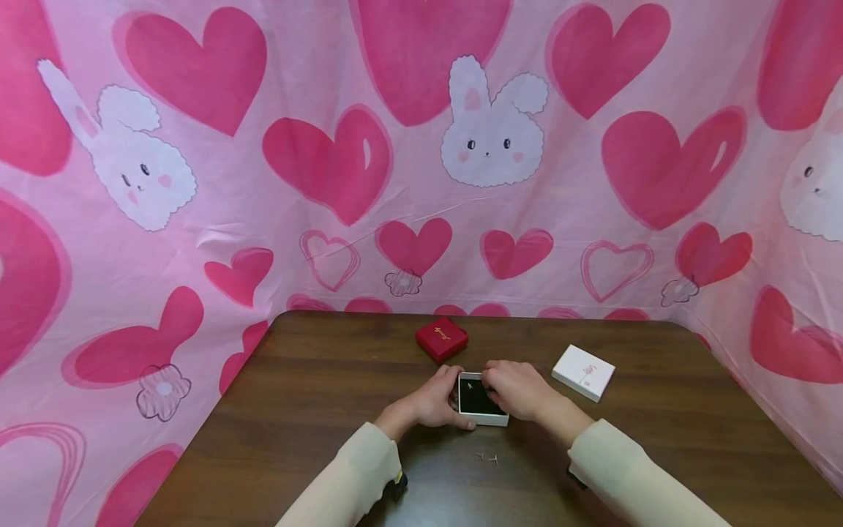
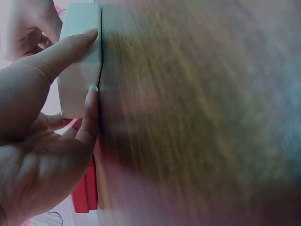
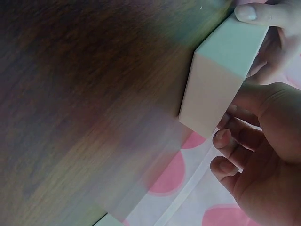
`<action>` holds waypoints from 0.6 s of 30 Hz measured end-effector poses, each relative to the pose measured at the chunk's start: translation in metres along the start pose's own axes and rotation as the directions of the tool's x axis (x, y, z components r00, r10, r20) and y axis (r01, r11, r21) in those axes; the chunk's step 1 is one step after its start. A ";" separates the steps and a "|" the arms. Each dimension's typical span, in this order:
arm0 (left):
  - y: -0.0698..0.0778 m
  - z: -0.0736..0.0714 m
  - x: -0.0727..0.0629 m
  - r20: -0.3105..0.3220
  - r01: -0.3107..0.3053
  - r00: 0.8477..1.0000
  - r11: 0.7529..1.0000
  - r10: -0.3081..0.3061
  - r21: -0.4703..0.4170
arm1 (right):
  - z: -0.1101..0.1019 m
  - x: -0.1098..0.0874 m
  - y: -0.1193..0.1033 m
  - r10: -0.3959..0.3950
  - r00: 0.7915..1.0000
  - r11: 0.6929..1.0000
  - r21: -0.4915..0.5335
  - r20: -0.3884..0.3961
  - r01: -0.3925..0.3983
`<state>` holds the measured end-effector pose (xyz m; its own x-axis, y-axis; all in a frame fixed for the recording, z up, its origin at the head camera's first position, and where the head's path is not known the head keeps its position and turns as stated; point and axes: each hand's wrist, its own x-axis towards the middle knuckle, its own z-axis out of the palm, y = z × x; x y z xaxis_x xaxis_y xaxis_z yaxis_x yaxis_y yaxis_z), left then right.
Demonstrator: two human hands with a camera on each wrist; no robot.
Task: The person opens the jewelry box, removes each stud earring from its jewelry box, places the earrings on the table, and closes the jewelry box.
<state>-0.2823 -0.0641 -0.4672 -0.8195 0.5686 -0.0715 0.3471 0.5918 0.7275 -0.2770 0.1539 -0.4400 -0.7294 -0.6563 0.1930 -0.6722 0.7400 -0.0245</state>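
Note:
An open white jewelry box (image 1: 492,420) with a black pad (image 1: 473,399) inside sits on the table, a small silvery piece (image 1: 470,386) on the pad. My left hand (image 1: 436,399) grips the box's left side, its thumb along the front wall. In the left wrist view, the left fingers (image 2: 90,113) rest against the box's end wall. My right hand (image 1: 519,388) bends over the right rim, its fingertips at the pad; whatever they may pinch is hidden. Small thin silvery pieces, perhaps earrings (image 1: 489,458), lie on the table in front of the box.
A red box (image 1: 442,339) with gold lettering stands behind the white box. To the right lies a white lid (image 1: 584,372) with a pink print. The brown wooden table (image 1: 316,380) is enclosed by a pink cloth (image 1: 408,190) with hearts and rabbits.

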 end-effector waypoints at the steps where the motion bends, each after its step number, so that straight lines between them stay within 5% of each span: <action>1: 0.000 0.000 0.000 0.001 0.003 1.000 1.000 -0.003 -0.003 | 0.000 0.000 0.000 0.002 1.000 1.000 0.001 0.002 -0.002; 18: -0.004 0.002 0.002 -0.007 -0.010 1.000 1.000 0.010 0.011 | 0.003 0.001 0.000 0.043 0.999 0.999 0.013 0.024 -0.043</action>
<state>-0.2845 -0.0643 -0.4712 -0.8192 0.5704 -0.0597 0.3600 0.5924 0.7207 -0.2783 0.1526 -0.4428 -0.7604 -0.6274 0.1677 -0.6417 0.7656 -0.0457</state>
